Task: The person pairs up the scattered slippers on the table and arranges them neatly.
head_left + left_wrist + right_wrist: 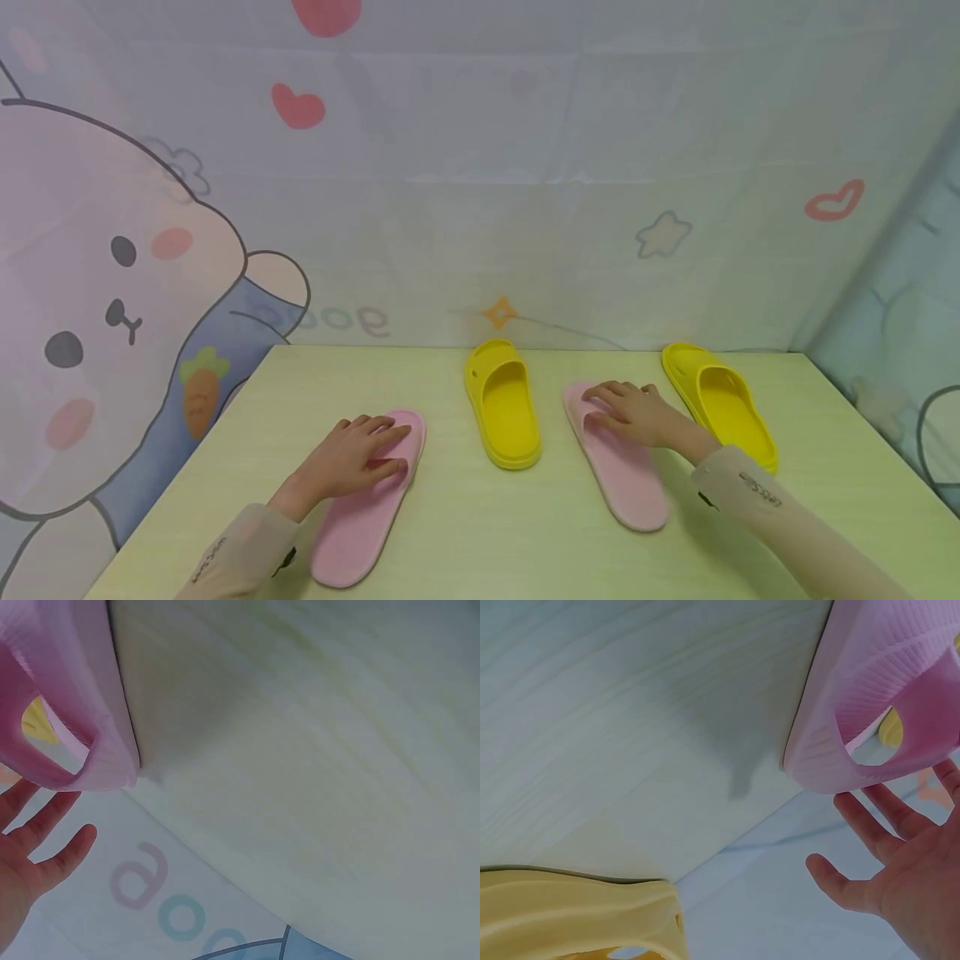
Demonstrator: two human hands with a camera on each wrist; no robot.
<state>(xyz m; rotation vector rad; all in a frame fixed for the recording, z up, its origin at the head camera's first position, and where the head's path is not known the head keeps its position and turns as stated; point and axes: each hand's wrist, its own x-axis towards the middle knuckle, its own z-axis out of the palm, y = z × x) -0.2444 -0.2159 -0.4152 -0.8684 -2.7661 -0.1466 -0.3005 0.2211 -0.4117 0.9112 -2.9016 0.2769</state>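
Note:
A pink slipper (356, 542) lies on the left part of the table, toe pointing away. My left hand (348, 458) is over its strap with the fingers spread; in the left wrist view the fingertips (67, 801) are right at the top of the strap. To the right lies the matching pink slipper (630, 487), also toe away. Over its front end is my right hand (637, 415). In the right wrist view its fingertips (847, 802) meet the strap's upper surface, the thumb apart from it. Both hands partly hide the straps.
Between the pink slippers, farther back, stands a yellow slipper (512, 417). Another yellow slipper (735, 408) lies at the back right, close beside my right forearm. The pale table (465, 533) ends at a printed curtain (480, 208).

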